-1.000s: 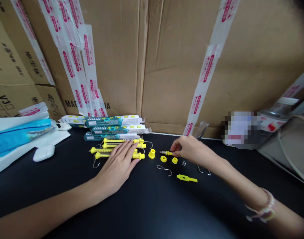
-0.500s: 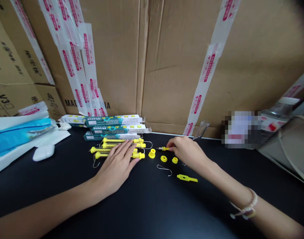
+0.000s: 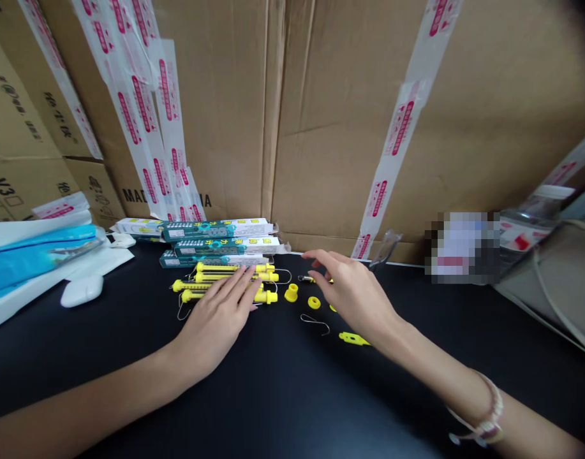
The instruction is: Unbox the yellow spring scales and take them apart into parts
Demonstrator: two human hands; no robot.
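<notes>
Fingers: your left hand [image 3: 214, 322] lies flat and slightly spread, its fingertips [image 3: 248, 273] resting across the spring scales [image 3: 228, 278] without closing on them. Your right hand [image 3: 354, 296] is open, its fingers curved and apart, with nothing in its hold.

Scales' place: four, as far as shows, side by side on the black table [image 3: 292, 395], just in front of the boxes [image 3: 220, 231].

Scales' axis: the long axis runs left to right across your view, with the thick yellow caps to the right and wire hooks showing at both ends.

Handling: they look light and stiff, likely plastic tubes. Take each by its body (the thin hooks look easy to tangle).

Nearest your right hand: a metal-tipped pin [image 3: 309, 278], tip pointing left, its yellow end partly hidden behind your fingers.

Loose parts: a yellow cup [image 3: 291, 292], a yellow ring [image 3: 314, 302], a wire hook [image 3: 315, 324], and a yellow strip [image 3: 352, 338] partly covered by your right hand.

Rest: cartons [image 3: 215, 115] with printed tape [image 3: 148, 127] stand behind; a blue packet [image 3: 38, 252] and a white mouse [image 3: 81, 291] lie to your left.
</notes>
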